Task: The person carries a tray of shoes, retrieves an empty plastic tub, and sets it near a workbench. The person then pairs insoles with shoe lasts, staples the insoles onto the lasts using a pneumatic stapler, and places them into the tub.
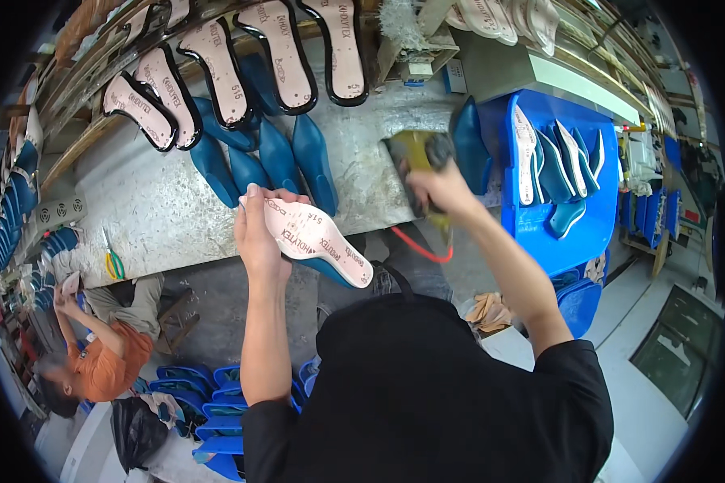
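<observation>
My left hand (259, 237) is closed round a teal shoe last (330, 272), held in front of my chest. A pale pink insole board (318, 237) lies along its upturned sole. My right hand (445, 187) grips a yellow-green, gun-shaped power tool (415, 149), slightly blurred, above the bench and apart from the last. From the tool's lower end a red hose (421, 254) curves away. Just beyond my left hand, several bare teal lasts (278, 153) rest on the bench, and another teal last (470, 149) lies right of the tool.
Pink insole boards with black rims (217, 68) line a rack behind the metal-topped bench (149, 213). At right, a blue tray (552, 237) carries several lasts with pink insoles. Green-and-yellow-handled pliers (114, 262) lie at the bench's left. A person in orange (105, 362) works at far left.
</observation>
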The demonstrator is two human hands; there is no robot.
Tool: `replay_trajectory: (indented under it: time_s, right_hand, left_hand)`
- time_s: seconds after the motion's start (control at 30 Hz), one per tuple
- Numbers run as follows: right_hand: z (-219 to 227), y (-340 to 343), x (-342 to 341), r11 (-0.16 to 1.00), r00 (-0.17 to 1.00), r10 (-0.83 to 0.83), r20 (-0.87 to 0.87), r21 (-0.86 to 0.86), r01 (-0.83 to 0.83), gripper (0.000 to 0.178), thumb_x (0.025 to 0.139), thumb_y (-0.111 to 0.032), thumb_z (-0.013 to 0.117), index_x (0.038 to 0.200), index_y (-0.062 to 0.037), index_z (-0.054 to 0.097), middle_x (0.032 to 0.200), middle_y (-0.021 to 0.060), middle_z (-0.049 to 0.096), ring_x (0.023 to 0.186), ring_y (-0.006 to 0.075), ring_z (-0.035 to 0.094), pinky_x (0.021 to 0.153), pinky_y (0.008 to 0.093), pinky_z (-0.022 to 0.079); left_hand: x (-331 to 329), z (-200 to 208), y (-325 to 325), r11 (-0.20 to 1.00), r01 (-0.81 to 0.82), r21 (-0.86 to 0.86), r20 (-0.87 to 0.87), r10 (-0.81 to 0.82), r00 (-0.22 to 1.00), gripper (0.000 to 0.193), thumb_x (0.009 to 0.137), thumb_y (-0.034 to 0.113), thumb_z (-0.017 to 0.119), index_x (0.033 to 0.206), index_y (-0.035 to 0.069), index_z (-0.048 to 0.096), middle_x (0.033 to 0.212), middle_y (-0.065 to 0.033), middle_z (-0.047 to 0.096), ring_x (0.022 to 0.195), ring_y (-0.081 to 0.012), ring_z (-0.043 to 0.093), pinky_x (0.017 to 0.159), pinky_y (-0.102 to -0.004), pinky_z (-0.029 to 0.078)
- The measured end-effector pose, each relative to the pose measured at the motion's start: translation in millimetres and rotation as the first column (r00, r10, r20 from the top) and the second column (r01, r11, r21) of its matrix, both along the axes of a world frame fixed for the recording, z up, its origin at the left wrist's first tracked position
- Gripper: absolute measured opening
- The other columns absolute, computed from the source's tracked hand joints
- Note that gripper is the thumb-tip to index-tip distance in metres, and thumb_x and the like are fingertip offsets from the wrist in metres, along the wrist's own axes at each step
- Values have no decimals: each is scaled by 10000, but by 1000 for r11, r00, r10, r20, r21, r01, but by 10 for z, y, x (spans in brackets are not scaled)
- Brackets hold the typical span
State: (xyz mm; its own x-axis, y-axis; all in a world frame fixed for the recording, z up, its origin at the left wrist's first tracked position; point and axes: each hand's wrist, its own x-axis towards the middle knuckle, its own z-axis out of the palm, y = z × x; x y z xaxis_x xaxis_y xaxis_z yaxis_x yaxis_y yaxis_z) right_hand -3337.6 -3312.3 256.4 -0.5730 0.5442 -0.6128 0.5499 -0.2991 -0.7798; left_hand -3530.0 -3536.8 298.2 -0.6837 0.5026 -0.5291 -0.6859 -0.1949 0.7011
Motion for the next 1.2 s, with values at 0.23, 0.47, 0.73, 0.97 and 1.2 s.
replay_trajectory:
  time_s: [0.23, 0.47, 0.73, 0.97, 1.2]
  right_hand:
    - [-1637, 620, 252, 563, 881, -20, 473, 733, -381, 918, 759, -97, 723, 1517, 73, 235, 1338, 334, 481, 1264, 470, 472, 1084, 478, 419]
    - [197, 447, 1482, 958, 954, 275, -120, 120, -261, 837, 832, -372, 798, 1450, 42, 415, 1292, 229, 604, 1185, 306, 610, 1014, 395, 481]
    - [47, 873, 3710, 449, 522, -847, -99, 392, 803, 755, 743, -296, 868, 1320, 26, 504, 1189, 170, 654, 1071, 258, 651, 931, 380, 516]
    - [-1162, 1559, 4355, 226, 99, -963, 252, 546, 807, 996, 673, -339, 882, 1427, 50, 358, 1336, 277, 569, 1238, 412, 570, 1061, 439, 444]
    - [379, 1988, 2989, 289, 530, -801, -277, 597, 748, 699, 865, -172, 741, 1435, 67, 412, 1320, 246, 574, 1263, 327, 547, 1069, 434, 431]
  left_hand:
    - [463, -100, 541, 988, 8, 155, 106, -25, 994, 312, 1064, 338, 506, 916, 68, 557, 819, -135, 632, 822, -333, 654, 824, -488, 547]
    - [1203, -508, 1691, 999, 24, -30, 295, -15, 955, 345, 1032, 407, 563, 965, 72, 512, 1039, -149, 603, 1044, -347, 602, 983, -514, 494]
    - [2543, -1217, 3409, 830, 554, -57, 0, -555, 832, 754, 951, 610, 564, 1434, 59, 385, 1339, -256, 533, 1281, -329, 510, 1123, -476, 353]
    - [3096, -1582, 3870, 332, 355, -874, -346, -938, 24, 828, 811, 384, 739, 1399, -78, 382, 1155, -360, 640, 1125, -494, 613, 1009, -498, 462]
    - [1954, -1444, 3032, 300, 925, -233, -26, -953, 303, 477, 941, 92, 632, 1345, -48, 420, 1121, -180, 657, 772, -297, 732, 709, -383, 616]
